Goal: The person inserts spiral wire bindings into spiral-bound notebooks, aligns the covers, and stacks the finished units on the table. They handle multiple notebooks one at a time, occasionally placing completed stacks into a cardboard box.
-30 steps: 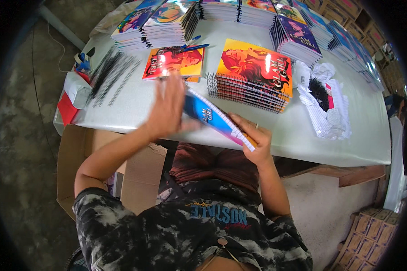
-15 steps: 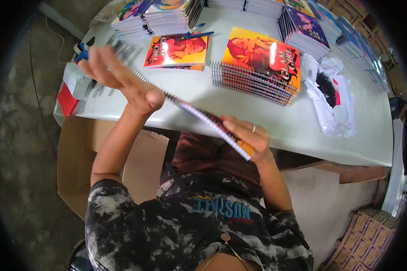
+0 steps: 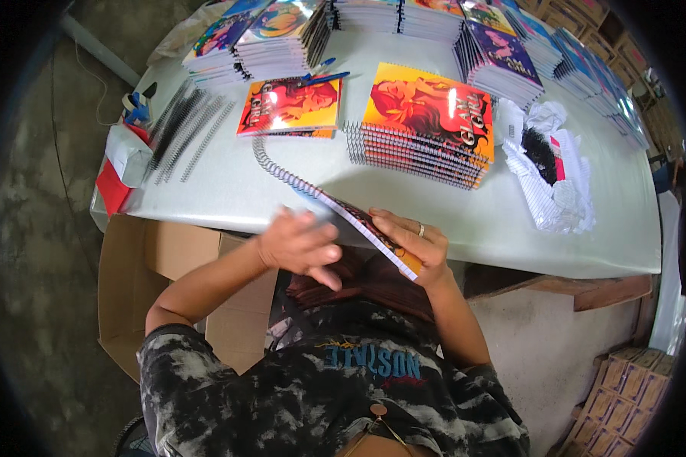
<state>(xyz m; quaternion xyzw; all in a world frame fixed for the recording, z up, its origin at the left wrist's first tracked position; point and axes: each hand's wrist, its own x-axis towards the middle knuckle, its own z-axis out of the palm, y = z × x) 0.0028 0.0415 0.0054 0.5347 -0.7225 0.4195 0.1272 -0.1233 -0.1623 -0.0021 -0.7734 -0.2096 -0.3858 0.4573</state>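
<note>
A spiral-bound notebook [image 3: 358, 221] is held on edge over the near rim of the white table [image 3: 465, 221], its wire coil [image 3: 282, 171] running up and away toward the stack of yellow-and-red notebooks [image 3: 427, 126]; the right hand [image 3: 415, 244] grips the notebook's near corner, thumb on the upper face and fingers curled beneath, a ring showing on one finger; the left hand [image 3: 301, 245] lies just beside the notebook's left face, fingers bent and loosely together, blurred, so whether it touches the cover or only hangs near it cannot be told; the likely trouble is that the notebook is held at one corner only and leans past the table's rim, so a slack grip could let it tip and drop to the person's lap, and the free end of the coil could catch the single red-covered notebook [image 3: 290, 107] lying left of the stack; as for containers, an open cardboard box [image 3: 171, 259] stands on the floor below the table's near left edge, and what it holds is not visible; a heap of crumpled white wrapping [image 3: 556, 190] right of the stack cradles something dark; loose black binding coils [image 3: 183, 129] lie far left of the stack.
</note>
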